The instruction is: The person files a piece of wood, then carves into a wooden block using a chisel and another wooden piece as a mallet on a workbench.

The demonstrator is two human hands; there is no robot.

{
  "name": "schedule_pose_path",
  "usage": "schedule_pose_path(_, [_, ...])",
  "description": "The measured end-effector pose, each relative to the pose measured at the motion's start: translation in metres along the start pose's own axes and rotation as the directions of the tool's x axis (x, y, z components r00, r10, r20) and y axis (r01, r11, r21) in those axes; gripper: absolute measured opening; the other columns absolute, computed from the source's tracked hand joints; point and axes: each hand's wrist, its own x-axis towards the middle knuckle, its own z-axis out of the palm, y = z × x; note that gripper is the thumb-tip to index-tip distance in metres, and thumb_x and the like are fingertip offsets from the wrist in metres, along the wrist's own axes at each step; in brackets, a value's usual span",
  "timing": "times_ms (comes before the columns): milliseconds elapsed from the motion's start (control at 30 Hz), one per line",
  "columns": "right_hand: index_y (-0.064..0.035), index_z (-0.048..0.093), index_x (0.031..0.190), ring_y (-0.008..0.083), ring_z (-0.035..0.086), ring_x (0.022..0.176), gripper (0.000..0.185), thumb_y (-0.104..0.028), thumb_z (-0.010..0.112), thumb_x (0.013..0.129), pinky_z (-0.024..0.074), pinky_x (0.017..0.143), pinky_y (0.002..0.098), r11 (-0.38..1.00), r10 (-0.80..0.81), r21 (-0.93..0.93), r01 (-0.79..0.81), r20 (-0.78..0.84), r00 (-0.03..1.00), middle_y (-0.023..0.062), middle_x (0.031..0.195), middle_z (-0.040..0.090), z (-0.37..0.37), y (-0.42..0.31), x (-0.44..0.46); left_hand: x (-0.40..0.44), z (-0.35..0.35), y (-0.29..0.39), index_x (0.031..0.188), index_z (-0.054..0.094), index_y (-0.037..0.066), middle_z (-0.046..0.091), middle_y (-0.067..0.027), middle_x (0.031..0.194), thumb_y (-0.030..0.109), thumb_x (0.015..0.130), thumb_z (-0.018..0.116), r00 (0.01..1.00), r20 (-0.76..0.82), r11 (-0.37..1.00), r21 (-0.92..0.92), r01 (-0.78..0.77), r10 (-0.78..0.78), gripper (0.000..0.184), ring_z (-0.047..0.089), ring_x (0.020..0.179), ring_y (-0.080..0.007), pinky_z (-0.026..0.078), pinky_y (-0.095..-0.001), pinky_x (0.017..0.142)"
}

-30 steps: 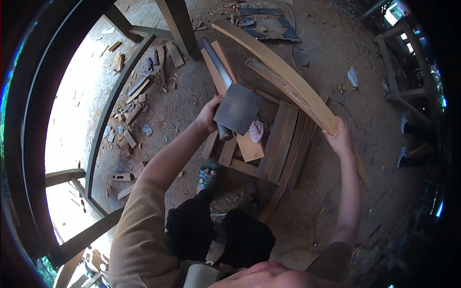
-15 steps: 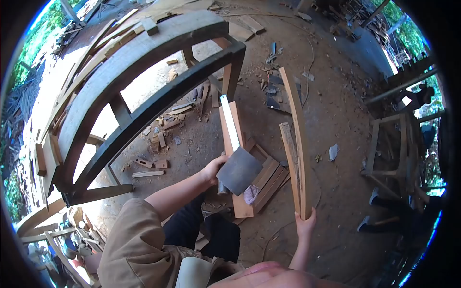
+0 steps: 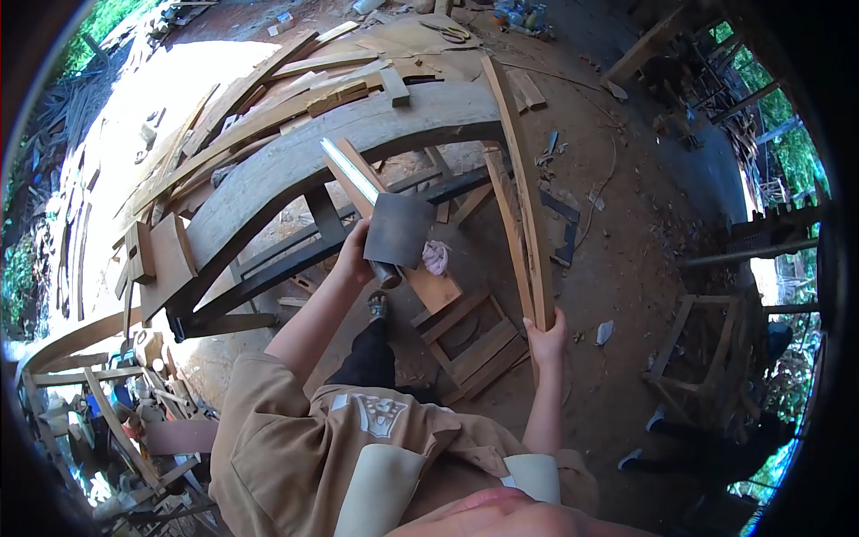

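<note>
My left hand (image 3: 356, 253) is closed around a bundle: a dark square plate (image 3: 398, 231), a shiny metal strip (image 3: 351, 170), a flat wooden board (image 3: 432, 288), a dark rod end below the plate and a crumpled pink cloth (image 3: 436, 258). Which of these the fingers press on directly is partly hidden by the plate. My right hand (image 3: 548, 338) grips the lower ends of two long wooden strips (image 3: 522, 170), which stick up and away from me. Their far ends overlap the right end of a curved wooden bench top (image 3: 295, 161).
A low slatted wooden stool (image 3: 479, 349) stands on the dirt floor near my feet. Long planks (image 3: 259, 125) lie beyond the curved top. Tools and scraps fill a rack (image 3: 116, 421) at lower left. A wooden frame (image 3: 698, 345) and a person's dark-clothed legs (image 3: 698, 443) are at right.
The view has turned and moved towards the curved bench, and the stool now lies lower. Both hands still hold their pieces; the metal strip and board have swung to point up-left.
</note>
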Motion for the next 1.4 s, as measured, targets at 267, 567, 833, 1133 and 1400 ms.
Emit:
schedule_pose_path(267, [-0.001,0.051,0.103,0.0313,0.057,0.093,0.051,-0.022,0.075,0.063,0.0448,0.08,0.0379,0.973,-0.232,0.026,0.231,0.161,0.959,0.0176,0.098,0.058,0.123,-0.15,0.171,0.069,-0.022,0.14,0.109,0.05,0.001,0.057,-0.0108,0.103,0.033,0.08,0.054,0.987,-0.065,0.987,0.084,-0.139,0.145,0.043,0.056,0.094,-0.0212,0.046,-0.036,0.081])
schedule_pose_path(567, [0.0004,0.054,0.097,0.0335,0.058,0.09,0.051,-0.028,0.075,0.06,0.0467,0.077,0.0392,0.917,-0.278,-0.239,0.32,0.194,0.941,0.0199,0.094,0.06,0.226,-0.284,0.314,0.165,-0.065,0.22,0.102,0.055,0.003,0.059,-0.0097,0.099,0.031,0.081,0.054,0.979,-0.103,0.983,0.074,-0.167,0.174,0.035,0.056,0.091,-0.0211,0.044,-0.0354,0.083])
schedule_pose_path(833, [-0.0001,0.053,0.097,0.0332,0.057,0.093,0.05,-0.031,0.073,0.063,0.0463,0.08,0.0398,0.871,-0.178,-0.426,0.246,0.193,0.965,0.0193,0.097,0.06,0.27,-0.303,0.345,0.242,-0.039,0.232,0.094,0.057,0.005,0.06,-0.0051,0.087,0.028,0.079,0.058,0.979,-0.106,0.979,0.126,-0.163,0.176,0.028,0.058,0.079,-0.0161,0.048,-0.0298,0.072])
schedule_pose_path(1133, [-0.0093,0.045,0.108,0.0299,0.046,0.107,0.052,-0.031,0.07,0.068,0.0422,0.085,0.0443,0.78,-0.247,-0.526,0.339,0.239,0.939,0.0127,0.109,0.049,0.264,-0.297,0.329,0.264,-0.019,0.232,0.083,0.057,-0.002,0.058,-0.0085,0.074,0.028,0.068,0.071,0.85,-0.423,0.783,0.622,0.02,0.315,0.037,0.057,0.055,-0.0169,0.05,-0.0309,0.05])
schedule_pose_path(1400, [-0.0116,0.041,0.119,0.0276,0.045,0.11,0.054,-0.029,0.065,0.073,0.0389,0.086,0.0468,0.715,-0.312,-0.572,0.402,0.253,0.916,0.0102,0.115,0.047,0.257,-0.293,0.316,0.267,-0.015,0.227,0.076,0.06,-0.008,0.062,-0.017,0.077,0.057,0.049,0.076,0.681,-0.375,0.266,0.927,0.264,0.629,0.072,0.062,0.067,-0.0256,0.049,-0.0323,0.058])
